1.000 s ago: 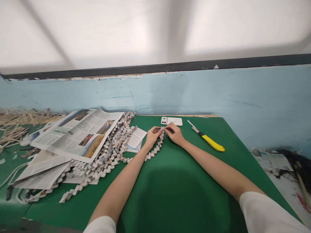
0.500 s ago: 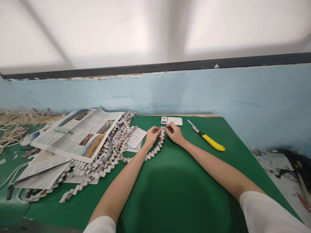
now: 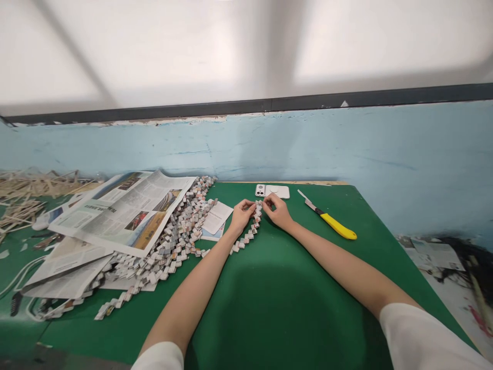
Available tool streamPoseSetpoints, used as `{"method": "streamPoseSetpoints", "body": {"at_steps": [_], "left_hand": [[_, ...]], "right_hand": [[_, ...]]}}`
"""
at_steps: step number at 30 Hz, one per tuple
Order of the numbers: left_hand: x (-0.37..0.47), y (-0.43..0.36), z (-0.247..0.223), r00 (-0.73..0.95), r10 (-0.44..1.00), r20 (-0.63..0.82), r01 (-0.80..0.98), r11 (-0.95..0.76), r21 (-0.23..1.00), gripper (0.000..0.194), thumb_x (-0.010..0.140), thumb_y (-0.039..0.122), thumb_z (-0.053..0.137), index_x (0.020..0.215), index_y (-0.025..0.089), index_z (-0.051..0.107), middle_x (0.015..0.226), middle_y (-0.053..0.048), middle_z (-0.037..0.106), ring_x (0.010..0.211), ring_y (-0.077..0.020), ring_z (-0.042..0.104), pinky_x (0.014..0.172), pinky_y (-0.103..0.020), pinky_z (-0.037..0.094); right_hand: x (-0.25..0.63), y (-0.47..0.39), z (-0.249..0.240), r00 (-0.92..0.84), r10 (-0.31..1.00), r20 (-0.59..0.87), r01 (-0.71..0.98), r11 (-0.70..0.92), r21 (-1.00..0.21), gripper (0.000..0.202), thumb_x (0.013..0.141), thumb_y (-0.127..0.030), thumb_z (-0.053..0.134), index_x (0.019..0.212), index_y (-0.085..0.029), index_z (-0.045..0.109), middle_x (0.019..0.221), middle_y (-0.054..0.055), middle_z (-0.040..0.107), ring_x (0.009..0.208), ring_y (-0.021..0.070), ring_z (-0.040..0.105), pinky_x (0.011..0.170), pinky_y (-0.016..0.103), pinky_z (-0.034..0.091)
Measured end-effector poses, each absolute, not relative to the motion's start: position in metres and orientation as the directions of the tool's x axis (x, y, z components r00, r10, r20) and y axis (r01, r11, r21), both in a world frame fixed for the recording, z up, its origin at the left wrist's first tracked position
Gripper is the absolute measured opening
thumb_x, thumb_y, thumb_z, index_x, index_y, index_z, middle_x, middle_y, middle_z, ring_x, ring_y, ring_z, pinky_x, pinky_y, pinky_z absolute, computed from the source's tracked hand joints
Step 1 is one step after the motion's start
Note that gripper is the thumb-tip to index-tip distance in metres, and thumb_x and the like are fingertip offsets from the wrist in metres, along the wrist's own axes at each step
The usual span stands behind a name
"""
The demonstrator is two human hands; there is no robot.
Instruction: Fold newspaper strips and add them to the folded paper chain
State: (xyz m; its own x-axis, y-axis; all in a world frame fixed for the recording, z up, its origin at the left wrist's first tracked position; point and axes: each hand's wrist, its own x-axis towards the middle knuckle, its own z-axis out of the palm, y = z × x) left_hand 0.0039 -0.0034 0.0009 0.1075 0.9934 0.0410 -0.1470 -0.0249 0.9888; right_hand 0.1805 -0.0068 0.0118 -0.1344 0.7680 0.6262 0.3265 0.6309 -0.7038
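Observation:
A zigzag chain of folded newspaper curves up from the green table to my fingertips. My left hand pinches the chain's upper end from the left. From the other side, my right hand has its thumb and forefinger closed at the same end. The chain's lower part passes behind my left forearm toward a heap of similar folded-paper chain. Just behind my hands lies a white phone, camera side up.
A yellow-handled utility knife lies to the right, blade pointing away. Newspaper sheets cover part of the heap at left, with thin wooden strips beyond. White cards lie left of my hands. A blue wall rises behind the table.
Hardly anything differs. Both hands keep their pinch at the chain's end, with only a very slight shift of the fingers.

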Motion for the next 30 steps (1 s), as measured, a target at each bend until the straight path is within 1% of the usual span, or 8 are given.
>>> {"method": "streamPoseSetpoints", "body": {"at_steps": [4,10,14,17,22,30], "left_hand": [[0.004,-0.0032,0.0005,0.118,0.991,0.065,-0.14,-0.048,0.989,0.048,0.069,0.056,0.084,0.085,0.016,0.065,0.078,-0.001,0.066,0.064,-0.0102,0.057,0.063,-0.024,0.052],[0.0041,-0.0038,0.0016,0.11,0.99,0.09,-0.121,-0.077,0.99,0.048,0.071,0.057,0.083,0.086,0.016,0.065,0.082,-0.002,0.068,0.066,-0.0109,0.058,0.065,-0.026,0.052],[0.0041,-0.0042,0.0016,0.101,0.988,0.12,-0.102,-0.109,0.989,0.048,0.072,0.058,0.082,0.086,0.015,0.066,0.082,-0.002,0.068,0.067,-0.0118,0.059,0.067,-0.026,0.052],[0.0042,-0.0041,0.0013,0.098,0.987,0.129,-0.086,-0.121,0.989,0.048,0.073,0.059,0.081,0.086,0.016,0.065,0.081,-0.002,0.067,0.067,-0.0119,0.059,0.067,-0.027,0.052],[0.0048,-0.0043,0.0013,0.103,0.985,0.14,-0.083,-0.131,0.988,0.047,0.073,0.058,0.081,0.085,0.016,0.065,0.079,-0.001,0.065,0.065,-0.0118,0.058,0.066,-0.027,0.051],[0.0052,-0.0034,0.0012,0.1,0.983,0.153,-0.049,-0.149,0.988,0.048,0.073,0.06,0.079,0.087,0.016,0.066,0.083,-0.003,0.068,0.07,-0.0142,0.061,0.069,-0.028,0.052]], "right_hand": [[0.1802,-0.008,0.0128,-0.139,0.757,0.638,0.327,0.643,-0.692,0.02,0.099,-0.034,0.056,0.083,-0.023,0.053,0.076,0.001,0.051,0.066,0.0164,0.049,0.063,0.032,0.044],[0.1804,-0.0075,0.0114,-0.126,0.754,0.645,0.353,0.642,-0.681,0.018,0.098,-0.029,0.057,0.082,-0.023,0.052,0.075,0.0,0.049,0.064,0.0156,0.047,0.063,0.031,0.042],[0.1807,-0.0062,0.0105,-0.14,0.764,0.63,0.345,0.634,-0.692,0.02,0.099,-0.033,0.057,0.082,-0.023,0.052,0.076,0.0,0.05,0.066,0.0162,0.048,0.063,0.031,0.043],[0.1809,-0.006,0.0113,-0.149,0.76,0.632,0.342,0.64,-0.689,0.021,0.1,-0.037,0.058,0.085,-0.023,0.056,0.078,0.001,0.052,0.068,0.0172,0.05,0.065,0.032,0.044],[0.1815,-0.0062,0.0122,-0.151,0.734,0.663,0.342,0.668,-0.661,0.015,0.1,-0.035,0.059,0.092,-0.023,0.062,0.081,0.002,0.052,0.07,0.0182,0.052,0.069,0.034,0.046],[0.1813,-0.0058,0.0113,-0.134,0.748,0.65,0.341,0.651,-0.678,0.02,0.099,-0.037,0.059,0.087,-0.022,0.063,0.077,0.001,0.05,0.064,0.0164,0.047,0.062,0.032,0.043]]}}
